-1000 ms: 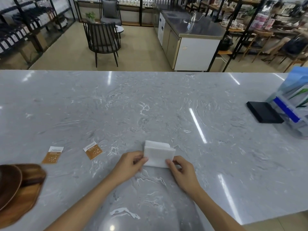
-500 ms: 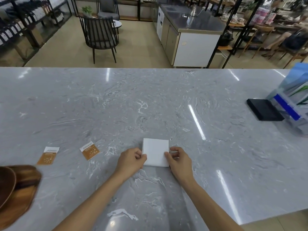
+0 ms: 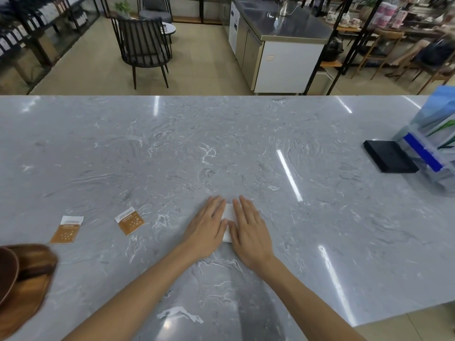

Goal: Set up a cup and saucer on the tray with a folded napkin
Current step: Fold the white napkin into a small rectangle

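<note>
A folded white napkin (image 3: pixel 228 217) lies flat on the grey marble counter, mostly covered by my hands; only a narrow strip shows between them. My left hand (image 3: pixel 208 225) presses on its left part with straight fingers. My right hand (image 3: pixel 250 225) lies flat on its right part, fingers straight and together. A wooden tray (image 3: pixel 22 299) sits at the lower left edge, with a dark brown saucer (image 3: pixel 7 271) partly in view on it. No cup is in view.
Two small orange-and-white sachets (image 3: pixel 67 229) (image 3: pixel 129 220) lie left of the napkin. At the right stand a black box (image 3: pixel 390 156) and a clear brochure holder (image 3: pixel 435 146). The counter's near edge runs along the lower right.
The napkin's raised flap was folded down flat. Both hands went from pinching its near corners to lying flat on top of it, covering most of it.
</note>
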### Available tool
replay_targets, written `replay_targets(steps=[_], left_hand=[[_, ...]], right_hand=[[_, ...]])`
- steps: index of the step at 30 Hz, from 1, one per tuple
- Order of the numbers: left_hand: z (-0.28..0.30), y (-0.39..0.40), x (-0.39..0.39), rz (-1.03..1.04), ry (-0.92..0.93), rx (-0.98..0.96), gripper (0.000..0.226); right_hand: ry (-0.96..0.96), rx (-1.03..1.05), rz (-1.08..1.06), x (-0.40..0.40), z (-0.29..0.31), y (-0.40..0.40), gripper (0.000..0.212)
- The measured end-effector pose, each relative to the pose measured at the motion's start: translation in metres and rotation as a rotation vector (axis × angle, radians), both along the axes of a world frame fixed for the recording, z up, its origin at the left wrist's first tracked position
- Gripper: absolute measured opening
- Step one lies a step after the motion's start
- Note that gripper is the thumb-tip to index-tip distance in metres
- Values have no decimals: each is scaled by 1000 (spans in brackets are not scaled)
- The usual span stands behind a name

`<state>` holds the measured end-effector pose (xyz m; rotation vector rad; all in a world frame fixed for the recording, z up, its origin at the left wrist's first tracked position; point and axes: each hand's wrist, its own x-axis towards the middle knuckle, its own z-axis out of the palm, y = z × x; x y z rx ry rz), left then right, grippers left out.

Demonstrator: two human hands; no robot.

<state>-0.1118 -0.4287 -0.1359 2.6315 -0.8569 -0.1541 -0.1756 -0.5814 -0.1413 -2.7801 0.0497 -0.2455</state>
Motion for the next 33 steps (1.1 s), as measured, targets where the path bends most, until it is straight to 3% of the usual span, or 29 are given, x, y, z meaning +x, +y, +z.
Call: replay_targets(steps=[6,15,21,26,29,33], left_hand=[[-15,2,2,-1,-58,167,64],[-9,0,4,-25,12,230,67],[5,29,-11,-267,-159,201,70],[6,47,-7,-357,-114,250,70],[11,37,-1,-359,-138,225,62],[19,33,-3,-338,-129,191,57]], right_hand=[[76,-31,-20,1,-20,-1,61],[157,-65,-31,6,-16,0,64],[38,210,192,-24,-2,-28,72],[-119,-22,304,-35,1,-44,44],[-194,-201,364,-24,8,-43,37],[-195,-257,380,-19,15,-47,33]])
